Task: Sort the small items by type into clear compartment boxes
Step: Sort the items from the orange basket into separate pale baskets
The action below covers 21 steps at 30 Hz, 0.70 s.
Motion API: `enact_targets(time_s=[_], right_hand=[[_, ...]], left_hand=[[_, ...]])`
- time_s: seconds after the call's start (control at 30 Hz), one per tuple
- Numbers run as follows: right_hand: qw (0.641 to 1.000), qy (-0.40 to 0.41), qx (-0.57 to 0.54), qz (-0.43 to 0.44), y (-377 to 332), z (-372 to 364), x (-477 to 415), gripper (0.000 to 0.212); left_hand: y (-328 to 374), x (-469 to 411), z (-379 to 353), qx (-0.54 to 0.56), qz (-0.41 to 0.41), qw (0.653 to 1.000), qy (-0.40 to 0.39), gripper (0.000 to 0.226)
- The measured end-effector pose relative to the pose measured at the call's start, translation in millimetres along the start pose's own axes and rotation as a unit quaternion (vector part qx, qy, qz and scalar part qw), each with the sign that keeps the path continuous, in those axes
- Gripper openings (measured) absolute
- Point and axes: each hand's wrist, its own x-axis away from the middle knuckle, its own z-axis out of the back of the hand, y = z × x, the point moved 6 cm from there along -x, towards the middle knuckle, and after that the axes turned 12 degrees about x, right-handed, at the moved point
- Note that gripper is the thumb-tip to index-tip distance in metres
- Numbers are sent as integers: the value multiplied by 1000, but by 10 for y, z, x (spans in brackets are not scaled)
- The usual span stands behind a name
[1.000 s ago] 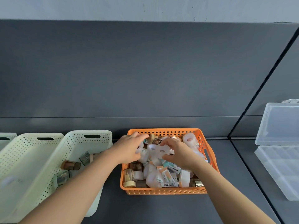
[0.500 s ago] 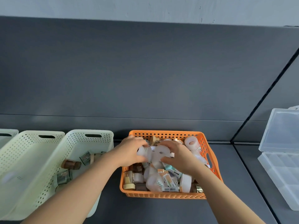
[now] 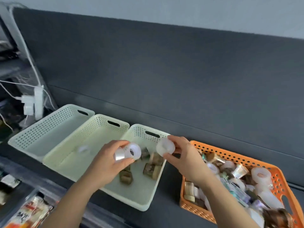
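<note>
A dark grey tabletop (image 3: 171,181) carries four perforated plastic baskets standing in a row. Three are pale green: the leftmost basket (image 3: 49,116), the middle basket (image 3: 92,125) and the third basket (image 3: 141,206) stand side by side, rims touching. The orange basket (image 3: 230,153) stands just to the right of the third, with a strip of bare tabletop between them.
</note>
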Motion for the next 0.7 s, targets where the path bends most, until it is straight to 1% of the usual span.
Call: enact_targets(time_s=[0.1, 0.17, 0.27, 0.33, 0.47, 0.57, 0.63, 0.7], right_hand=[[999, -37, 7, 10, -394, -415, -238, 56], [998, -53, 11, 22, -669, -696, -409, 52], [996, -74, 31, 33, -1012, -1106, -695, 52], [992, -92, 76, 35, -1142, -1376, -882, 56], [971, -122, 205, 14, -1244, -1742, -1138, 61], [950, -129, 286, -8, -1243, -1878, -1253, 62], [940, -133, 313, -26, -1196, -1942, -1287, 62], [939, -133, 314, -46, -1147, -1973, -1267, 60]], left_hand=[[-339, 13, 569, -22, 29, 999, 27, 46], [-558, -41, 917, -30, 32, 999, 32, 45], [-881, -194, 1315, -65, 39, 997, 8, 50], [-1031, -342, 1484, -98, 25, 995, -14, 54], [-1175, -646, 1563, -133, -23, 987, -91, 53], [-1268, -879, 1504, -178, -74, 968, -158, 53], [-1319, -1026, 1429, -211, -108, 951, -198, 52], [-1361, -1129, 1314, -245, -143, 929, -238, 49]])
